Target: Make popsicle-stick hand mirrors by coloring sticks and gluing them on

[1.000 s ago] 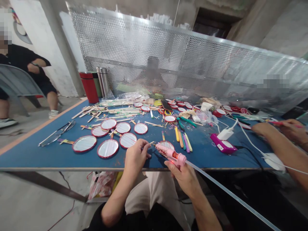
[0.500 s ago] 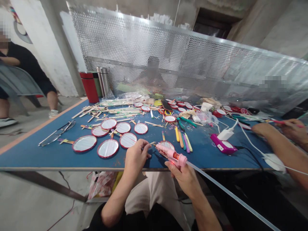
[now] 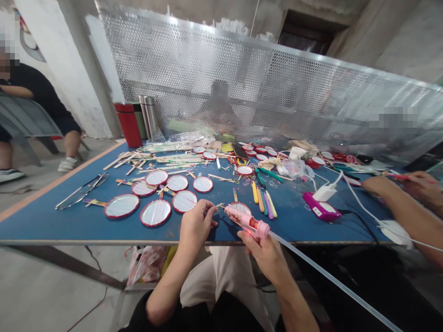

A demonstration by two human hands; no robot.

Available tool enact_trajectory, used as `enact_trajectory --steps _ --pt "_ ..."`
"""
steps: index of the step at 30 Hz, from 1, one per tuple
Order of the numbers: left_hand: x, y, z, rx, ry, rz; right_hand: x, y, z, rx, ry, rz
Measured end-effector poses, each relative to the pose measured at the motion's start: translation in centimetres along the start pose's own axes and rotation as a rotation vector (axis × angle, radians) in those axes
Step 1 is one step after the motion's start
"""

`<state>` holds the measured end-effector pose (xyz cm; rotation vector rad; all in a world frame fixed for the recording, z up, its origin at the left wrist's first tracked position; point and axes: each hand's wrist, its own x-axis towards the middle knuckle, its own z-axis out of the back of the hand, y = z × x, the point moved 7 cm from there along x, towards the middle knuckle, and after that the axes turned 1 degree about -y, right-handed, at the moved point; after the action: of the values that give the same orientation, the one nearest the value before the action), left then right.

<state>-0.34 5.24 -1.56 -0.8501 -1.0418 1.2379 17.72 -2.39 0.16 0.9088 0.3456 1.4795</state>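
My right hand (image 3: pixel 266 254) is closed round a pink glue gun (image 3: pixel 238 216), its nozzle pointing left. From the back of the gun a long translucent glue stick (image 3: pixel 327 273) runs down to the right. My left hand (image 3: pixel 196 225) is closed in a pinch at the nozzle tip; the small thing between its fingers is too tiny to make out. Just behind the gun lies a partly hidden red-rimmed disc (image 3: pixel 242 207) with a stick handle. Left of my hands are several more pale discs with red rims, among them a large disc (image 3: pixel 121 206) and a nearer disc (image 3: pixel 155 212).
Coloured pens (image 3: pixel 266 203), green-handled pliers (image 3: pixel 270 174) and a purple power block (image 3: pixel 321 210) with cables are to the right. Wooden sticks (image 3: pixel 173 161), eyeglasses (image 3: pixel 83 190) and a red flask (image 3: pixel 128 124) are left. A co-worker's arm (image 3: pixel 398 207) reaches in from the right.
Both my hands and the glue gun stay nearly still, with the nozzle at my left fingertips. The seated person at far left has shifted slightly.
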Motion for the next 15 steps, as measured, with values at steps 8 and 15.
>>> enact_trajectory --steps 8,15 --pt "0.00 0.12 -0.05 0.003 0.001 0.007 -0.06 -0.01 0.02 -0.004 -0.003 -0.011" --pt "0.04 0.19 -0.09 0.004 0.007 0.010 0.00 -0.18 -0.03 -0.001 0.014 -0.056"
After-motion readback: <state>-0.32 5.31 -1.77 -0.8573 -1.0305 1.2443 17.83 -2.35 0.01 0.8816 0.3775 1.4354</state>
